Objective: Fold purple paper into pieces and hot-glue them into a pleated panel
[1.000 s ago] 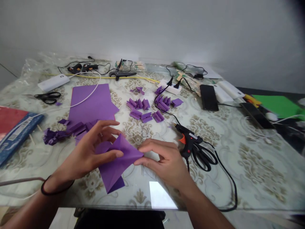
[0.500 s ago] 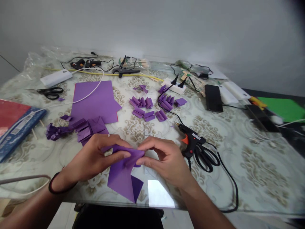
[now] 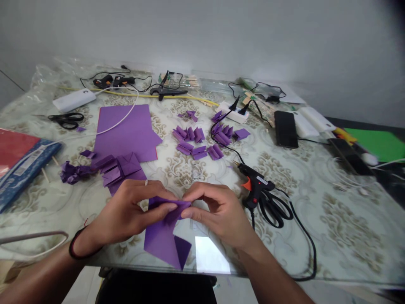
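Note:
A creased sheet of purple paper [image 3: 161,245] hangs between my hands near the table's front edge, its lower corner folded over. My left hand [image 3: 136,209] pinches the upper edge between thumb and fingers. My right hand [image 3: 217,213] pinches the right end of that same edge, its fingertips close to the left ones. Beyond my left hand lie folded purple paper pieces [image 3: 122,169] and a crumpled purple paper [image 3: 72,172]. Right of my right hand rests a hot glue gun [image 3: 253,181] with black-handled scissors [image 3: 275,209] beside it.
Flat purple sheets [image 3: 123,131] lie at left centre, several small folded purple strips [image 3: 191,135] in the middle. Another pair of scissors [image 3: 68,120] is at left. A power strip [image 3: 234,113], a phone [image 3: 285,129] and trailing cables occupy the back and right. A red-and-blue packet [image 3: 28,164] sits far left.
My left fingers have come slightly closer to the right ones along the paper's top edge, and the top of the paper looks more folded down. My right hand has barely moved.

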Motion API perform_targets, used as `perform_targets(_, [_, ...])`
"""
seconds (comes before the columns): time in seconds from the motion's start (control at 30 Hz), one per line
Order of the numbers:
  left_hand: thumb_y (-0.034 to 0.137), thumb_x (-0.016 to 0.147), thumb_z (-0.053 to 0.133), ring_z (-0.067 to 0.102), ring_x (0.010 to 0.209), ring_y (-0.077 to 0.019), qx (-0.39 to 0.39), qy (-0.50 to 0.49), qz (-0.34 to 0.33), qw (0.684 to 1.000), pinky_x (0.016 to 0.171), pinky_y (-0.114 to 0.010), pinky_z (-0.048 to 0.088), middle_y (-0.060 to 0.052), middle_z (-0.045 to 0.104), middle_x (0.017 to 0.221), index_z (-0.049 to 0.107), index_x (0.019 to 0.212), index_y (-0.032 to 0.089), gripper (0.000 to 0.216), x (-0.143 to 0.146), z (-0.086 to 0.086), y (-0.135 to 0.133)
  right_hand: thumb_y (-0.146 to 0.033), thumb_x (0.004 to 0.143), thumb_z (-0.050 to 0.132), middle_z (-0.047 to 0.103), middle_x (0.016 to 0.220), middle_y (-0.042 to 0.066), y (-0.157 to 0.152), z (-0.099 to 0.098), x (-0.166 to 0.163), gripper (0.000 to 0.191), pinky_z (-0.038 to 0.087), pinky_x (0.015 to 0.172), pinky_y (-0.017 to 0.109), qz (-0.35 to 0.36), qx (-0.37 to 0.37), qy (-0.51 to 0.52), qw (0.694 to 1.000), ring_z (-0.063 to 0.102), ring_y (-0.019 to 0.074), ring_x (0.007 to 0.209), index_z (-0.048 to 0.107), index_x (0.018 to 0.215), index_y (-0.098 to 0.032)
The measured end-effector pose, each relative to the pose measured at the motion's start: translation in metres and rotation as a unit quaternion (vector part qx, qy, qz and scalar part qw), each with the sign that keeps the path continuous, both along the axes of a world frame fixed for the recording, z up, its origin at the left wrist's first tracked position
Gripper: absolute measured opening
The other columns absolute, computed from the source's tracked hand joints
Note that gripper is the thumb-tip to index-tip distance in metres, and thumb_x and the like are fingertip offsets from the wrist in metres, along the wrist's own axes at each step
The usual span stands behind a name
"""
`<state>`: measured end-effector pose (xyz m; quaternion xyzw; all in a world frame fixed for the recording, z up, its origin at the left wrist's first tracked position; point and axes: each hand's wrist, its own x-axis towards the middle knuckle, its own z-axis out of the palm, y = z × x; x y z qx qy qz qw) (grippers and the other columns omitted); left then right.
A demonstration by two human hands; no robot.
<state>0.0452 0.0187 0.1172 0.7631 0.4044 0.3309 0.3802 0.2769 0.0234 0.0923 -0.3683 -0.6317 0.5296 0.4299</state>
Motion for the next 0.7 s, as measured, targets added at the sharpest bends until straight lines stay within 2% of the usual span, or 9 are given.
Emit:
perform_targets(0.07, [0.025,0.1,0.076,0.076,0.07,-0.0148,-0.003,-0.002,-0.005,1.0,0.064,-0.023,0.056,0.002,0.085,0.086,0.085,0.102,0.03,0.011,-0.001,0.0,0.001,-0.044,0.085,0.094,0.08,0.076,0.001,0.0,0.001,0.0,0.022,0.058,0.064,0.029,0.0,0.002,0.015,1.0,0.073,0.0166,0.069,0.084,0.087,-0.025])
perform_targets(0.13, [0.025,0.1,0.077,0.079,0.078,-0.0154,-0.003,-0.02,-0.004,1.0,0.07,-0.023,0.06,0.0,0.086,0.093,0.084,0.11,0.029,0.013,-0.003,-0.002,0.001,-0.044,0.086,0.093,0.081,0.077,0.001,0.001,0.001,0.0,0.021,0.059,0.065,0.03,-0.005,0.012,0.032,0.999,0.075,0.0172,0.07,0.085,0.087,-0.025])
perform_targets(0.23, [0.034,0.103,0.077,0.08,0.11,-0.0214,-0.009,-0.08,0.011,0.997,0.092,-0.028,0.064,-0.006,0.082,0.123,0.075,0.135,0.032,0.033,-0.011,-0.005,-0.001,-0.044,0.087,0.093,0.08,0.076,0.001,0.002,0.0,0.005,0.02,0.059,0.064,0.029,-0.038,0.024,0.058,0.997,0.074,0.0167,0.069,0.085,0.084,-0.025])
perform_targets(0.33, [0.051,0.105,0.072,0.071,0.133,-0.029,-0.017,-0.162,-0.005,0.987,0.108,-0.04,0.062,-0.011,0.069,0.148,0.064,0.15,0.037,0.048,-0.021,-0.006,0.0,-0.04,0.088,0.093,0.079,0.079,0.001,0.007,-0.003,0.013,0.015,0.058,0.065,0.028,-0.117,0.037,0.096,0.988,0.072,0.016,0.071,0.085,0.088,-0.027])
perform_targets(0.43, [0.06,0.087,0.087,0.067,0.138,-0.0347,0.026,-0.134,-0.034,0.99,0.117,-0.049,0.057,-0.013,0.07,0.146,0.066,0.148,0.036,0.069,-0.025,-0.004,0.003,-0.044,0.088,0.092,0.077,0.078,0.001,0.012,-0.005,0.02,0.019,0.057,0.063,0.028,-0.202,0.062,0.121,0.97,0.07,0.0163,0.07,0.084,0.087,-0.027])
perform_targets(0.5, [0.055,0.077,0.096,0.068,0.137,-0.0349,0.075,-0.066,-0.029,0.995,0.117,-0.049,0.057,-0.012,0.073,0.142,0.07,0.144,0.035,0.074,-0.023,-0.002,0.003,-0.049,0.087,0.092,0.075,0.077,0.001,0.014,-0.006,0.02,0.024,0.056,0.061,0.028,-0.237,0.074,0.121,0.961,0.069,0.0165,0.069,0.082,0.084,-0.027])
perform_targets(0.57, [0.046,0.083,0.096,0.075,0.128,-0.0308,0.124,-0.021,-0.013,0.992,0.106,-0.041,0.064,-0.011,0.077,0.137,0.074,0.14,0.033,0.062,-0.018,-0.002,0.001,-0.049,0.087,0.091,0.075,0.077,0.001,0.013,-0.008,0.019,0.025,0.057,0.062,0.027,-0.245,0.079,0.114,0.96,0.069,0.0165,0.07,0.081,0.084,-0.027])
perform_targets(0.63, [0.033,0.094,0.088,0.081,0.114,-0.025,0.17,-0.007,0.001,0.985,0.093,-0.031,0.068,-0.008,0.082,0.124,0.079,0.131,0.031,0.038,-0.013,-0.003,-0.001,-0.047,0.089,0.09,0.076,0.08,0.002,0.011,-0.01,0.016,0.023,0.059,0.064,0.028,-0.228,0.074,0.099,0.966,0.071,0.0171,0.073,0.081,0.086,-0.026])
perform_targets(0.7, [0.024,0.1,0.079,0.083,0.104,-0.0213,0.201,-0.006,0.015,0.979,0.088,-0.026,0.068,-0.005,0.084,0.112,0.084,0.119,0.031,0.021,-0.011,-0.006,-0.003,-0.043,0.091,0.09,0.077,0.084,0.003,0.009,-0.012,0.014,0.018,0.06,0.067,0.028,-0.203,0.061,0.084,0.974,0.072,0.0177,0.076,0.082,0.09,-0.026])
